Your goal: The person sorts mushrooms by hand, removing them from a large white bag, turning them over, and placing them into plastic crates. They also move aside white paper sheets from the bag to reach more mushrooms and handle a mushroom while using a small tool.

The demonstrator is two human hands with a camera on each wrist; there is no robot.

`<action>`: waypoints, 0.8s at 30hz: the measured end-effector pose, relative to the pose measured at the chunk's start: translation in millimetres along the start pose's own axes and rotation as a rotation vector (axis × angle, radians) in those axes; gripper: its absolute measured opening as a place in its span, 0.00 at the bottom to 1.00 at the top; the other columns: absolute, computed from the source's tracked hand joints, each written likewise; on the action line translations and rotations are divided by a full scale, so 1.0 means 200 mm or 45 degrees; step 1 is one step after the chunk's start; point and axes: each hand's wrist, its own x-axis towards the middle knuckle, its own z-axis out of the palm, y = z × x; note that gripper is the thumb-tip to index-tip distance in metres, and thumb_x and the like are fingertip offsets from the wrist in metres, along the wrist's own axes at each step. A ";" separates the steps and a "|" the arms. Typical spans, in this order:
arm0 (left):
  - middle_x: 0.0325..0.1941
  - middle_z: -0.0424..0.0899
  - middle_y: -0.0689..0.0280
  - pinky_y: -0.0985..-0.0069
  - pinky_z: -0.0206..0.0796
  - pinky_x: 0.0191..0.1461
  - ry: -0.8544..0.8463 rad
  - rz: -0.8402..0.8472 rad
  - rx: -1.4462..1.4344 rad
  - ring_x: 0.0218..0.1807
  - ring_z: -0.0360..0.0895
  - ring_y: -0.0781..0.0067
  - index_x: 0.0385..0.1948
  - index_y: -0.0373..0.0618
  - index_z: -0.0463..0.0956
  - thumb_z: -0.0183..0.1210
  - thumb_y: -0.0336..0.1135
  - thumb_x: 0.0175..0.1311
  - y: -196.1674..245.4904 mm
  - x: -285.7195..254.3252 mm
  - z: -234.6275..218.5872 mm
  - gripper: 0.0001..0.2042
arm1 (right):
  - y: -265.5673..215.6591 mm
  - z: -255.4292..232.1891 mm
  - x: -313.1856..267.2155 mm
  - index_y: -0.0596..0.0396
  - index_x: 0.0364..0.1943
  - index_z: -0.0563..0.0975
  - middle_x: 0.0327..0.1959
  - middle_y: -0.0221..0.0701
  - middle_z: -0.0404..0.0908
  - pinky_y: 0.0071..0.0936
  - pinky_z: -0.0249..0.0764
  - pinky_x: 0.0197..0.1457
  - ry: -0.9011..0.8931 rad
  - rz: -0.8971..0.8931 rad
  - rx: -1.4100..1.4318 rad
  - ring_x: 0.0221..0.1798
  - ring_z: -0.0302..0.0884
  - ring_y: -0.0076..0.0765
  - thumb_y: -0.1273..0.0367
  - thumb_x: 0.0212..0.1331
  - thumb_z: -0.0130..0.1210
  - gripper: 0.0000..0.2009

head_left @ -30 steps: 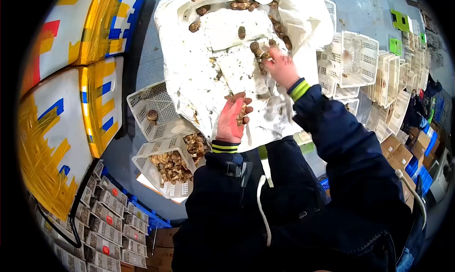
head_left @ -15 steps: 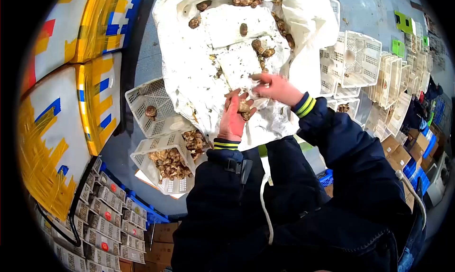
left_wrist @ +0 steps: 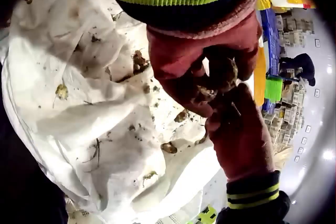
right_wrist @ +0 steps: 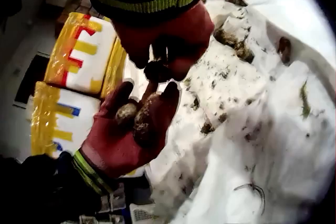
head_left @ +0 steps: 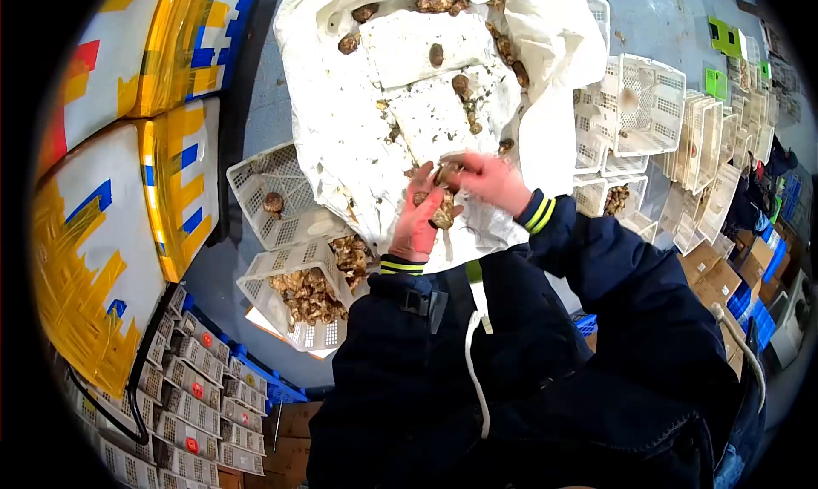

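Over the near part of a white sheet lining point(head_left: 341, 131), my two hands in reddish gloves meet. The left hand point(head_left: 416, 225) is turned palm up and holds brown mushrooms point(right_wrist: 144, 121) in its curled fingers. Just above that palm, the right hand point(head_left: 498, 184) pinches another dark mushroom point(head_left: 448, 175) between its fingertips. Seen from the right wrist, the right hand point(right_wrist: 173, 40) faces down over the left fingers. More mushrooms point(head_left: 461, 86) lie farther up the sheet, and one sits alone on a flat white pack point(head_left: 400, 54).
White plastic baskets point(head_left: 256, 263) stand at the left, one heaped with mushrooms point(head_left: 307, 297). Taped foam boxes point(head_left: 94, 233) rise beyond them. More baskets point(head_left: 652, 71) line the right side. Bits of dark debris dot the sheet.
My right hand has come from the mushrooms farther up the sheet down to the left hand, now with a mushroom at its fingertips. The left hand stays nearly in place.
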 end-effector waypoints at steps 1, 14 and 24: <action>0.58 0.66 0.62 0.61 0.67 0.52 0.006 0.044 0.071 0.57 0.67 0.63 0.61 0.50 0.54 0.49 0.34 0.64 -0.01 0.02 0.00 0.24 | -0.06 0.01 -0.03 0.53 0.48 0.74 0.30 0.34 0.78 0.22 0.70 0.37 -0.018 -0.081 -0.061 0.32 0.75 0.27 0.64 0.55 0.53 0.16; 0.52 0.70 0.55 0.61 0.69 0.49 -0.299 -0.131 -0.161 0.54 0.69 0.54 0.52 0.46 0.63 0.60 0.42 0.50 0.04 -0.13 -0.02 0.26 | 0.32 -0.16 0.38 0.43 0.42 0.73 0.40 0.36 0.75 0.36 0.70 0.46 0.311 0.118 -1.035 0.44 0.73 0.42 0.66 0.52 0.50 0.12; 0.40 0.75 0.59 0.71 0.70 0.41 0.188 -0.132 0.059 0.40 0.76 0.66 0.47 0.40 0.66 0.52 0.36 0.62 0.04 -0.14 -0.01 0.14 | 0.16 -0.17 0.66 0.48 0.48 0.71 0.41 0.40 0.77 0.38 0.70 0.47 0.462 0.324 -1.003 0.45 0.75 0.44 0.59 0.53 0.51 0.19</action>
